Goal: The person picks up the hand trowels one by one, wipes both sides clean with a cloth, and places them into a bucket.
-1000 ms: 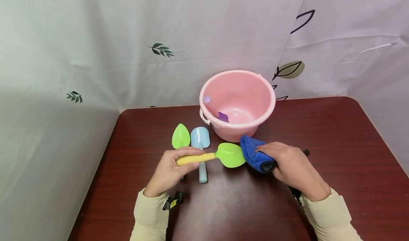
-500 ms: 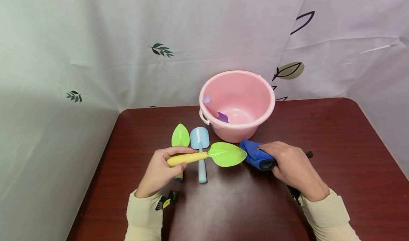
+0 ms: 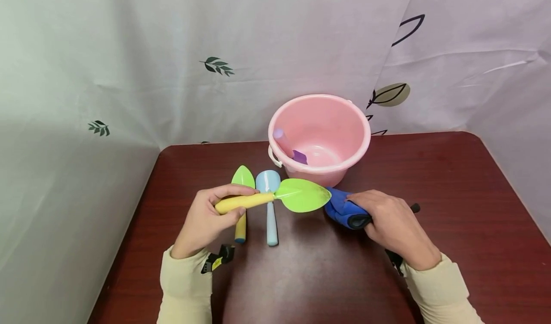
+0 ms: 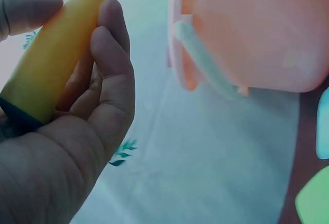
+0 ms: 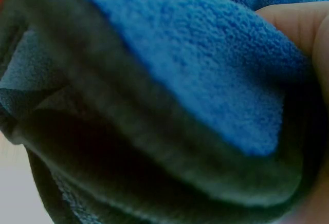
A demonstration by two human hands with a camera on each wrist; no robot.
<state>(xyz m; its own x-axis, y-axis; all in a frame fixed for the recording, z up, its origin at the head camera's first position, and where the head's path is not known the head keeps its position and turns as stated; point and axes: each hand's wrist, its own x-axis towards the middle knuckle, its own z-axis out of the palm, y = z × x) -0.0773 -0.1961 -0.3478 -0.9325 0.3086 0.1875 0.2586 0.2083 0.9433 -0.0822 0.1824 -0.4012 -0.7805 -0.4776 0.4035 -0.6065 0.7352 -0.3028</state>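
Dark-red tabletop (image 3: 323, 276) lies below left fingers (image 3: 232, 189) pinching a yellow-handled trowel (image 3: 301, 197), which could slip if right fingers (image 3: 366, 198), gripping blue terrycloth (image 3: 337, 205), push hard.

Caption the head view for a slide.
Left hand holds a green trowel, right hand a blue cloth, near a pink bucket.

The left sleeve (image 3: 185, 283) was plain pale cream cloth and ended at the wrist in a broad cuff. The right sleeve (image 3: 439, 286) was of matching cream cloth, lightly creased, its cuff fuller than the cloth behind it. Both the left hand (image 3: 203, 219) and the right hand (image 3: 393, 223) were bare. An angular black unit (image 3: 225, 252) sat at the left wrist, with a yellow patch (image 3: 216, 264) beside it; any lettering was too small to read. Black hardware (image 3: 394, 261) also showed at the right wrist, partly hidden.
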